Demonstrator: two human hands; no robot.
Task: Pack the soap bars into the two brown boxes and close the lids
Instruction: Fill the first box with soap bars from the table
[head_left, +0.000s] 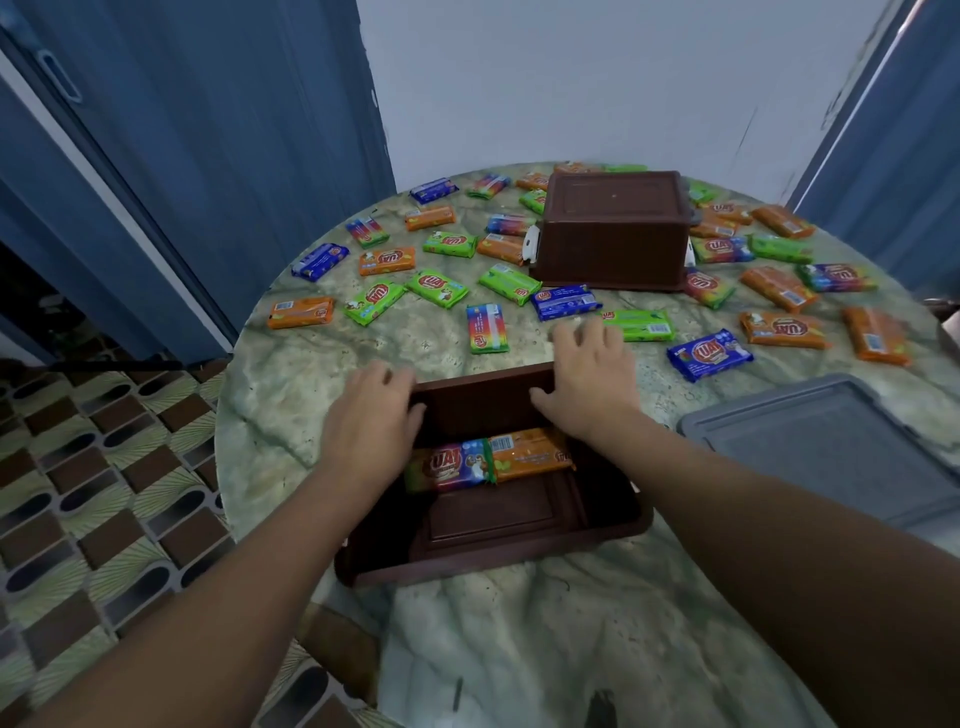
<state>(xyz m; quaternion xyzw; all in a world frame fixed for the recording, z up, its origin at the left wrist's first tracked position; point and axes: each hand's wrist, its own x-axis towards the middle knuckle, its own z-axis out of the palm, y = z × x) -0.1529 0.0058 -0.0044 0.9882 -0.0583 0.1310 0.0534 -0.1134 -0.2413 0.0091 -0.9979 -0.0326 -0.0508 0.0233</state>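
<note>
Soap bars (439, 288) lay scattered over the round green marbled counter (311, 395), around a lidded brown box (613, 228). Both hands' fingers (384, 376) curled over the open near box's (488, 519) far rim. Blue curtains (218, 130) flanked a white wall (597, 78); patterned floor tiles (104, 467) lay left.

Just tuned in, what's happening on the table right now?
A person has both hands on the near brown box: left hand and right hand grip its far rim. Two soap bars lie inside. The far brown box is closed. Many bars remain scattered on the table.
</note>
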